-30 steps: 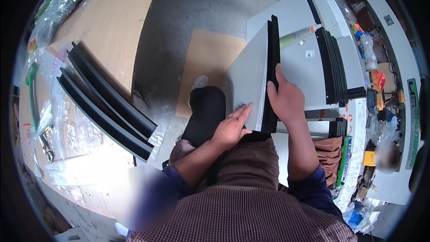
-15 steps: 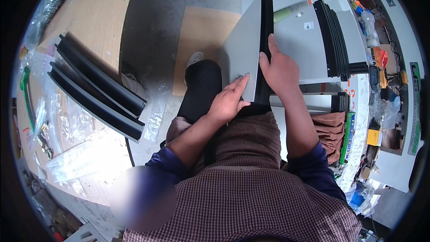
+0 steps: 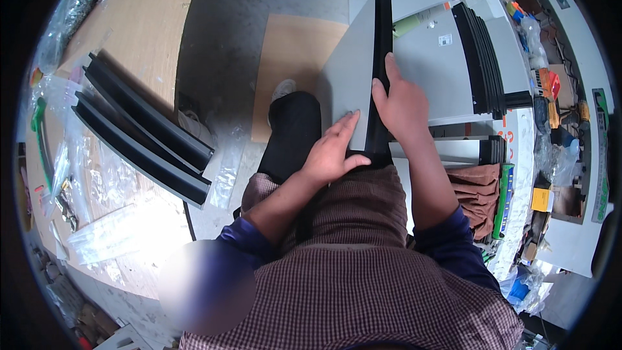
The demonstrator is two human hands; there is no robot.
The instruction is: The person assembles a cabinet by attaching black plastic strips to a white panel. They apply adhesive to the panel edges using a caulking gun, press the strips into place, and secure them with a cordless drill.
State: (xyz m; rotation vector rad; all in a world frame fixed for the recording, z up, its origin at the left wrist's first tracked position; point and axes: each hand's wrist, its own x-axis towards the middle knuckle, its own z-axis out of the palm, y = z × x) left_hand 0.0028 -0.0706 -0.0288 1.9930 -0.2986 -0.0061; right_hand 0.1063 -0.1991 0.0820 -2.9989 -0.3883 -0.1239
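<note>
A light grey panel (image 3: 350, 65) stands on edge between my legs, tilted, with a black strip (image 3: 383, 32) along its upper edge. My right hand (image 3: 403, 104) grips the strip, the index finger stretched along it and the thumb across on the panel side. My left hand (image 3: 329, 155) lies with straight fingers against the panel's face at its near corner. Its thumb is spread out and reaches to the strip's near end. The panel's lower edge is hidden.
Two long black channel profiles (image 3: 139, 149) lie on the wooden table (image 3: 139, 32) at left, beside clear plastic bags. Grey panels with black edges (image 3: 431, 71) are stacked at right, near a brown cloth (image 3: 478, 198). A cardboard sheet (image 3: 291, 42) lies on the floor ahead.
My left thumb has moved from the panel's near corner out to the strip's end. The panel with its strip, and my right hand on it, have shifted slightly nearer and left.
</note>
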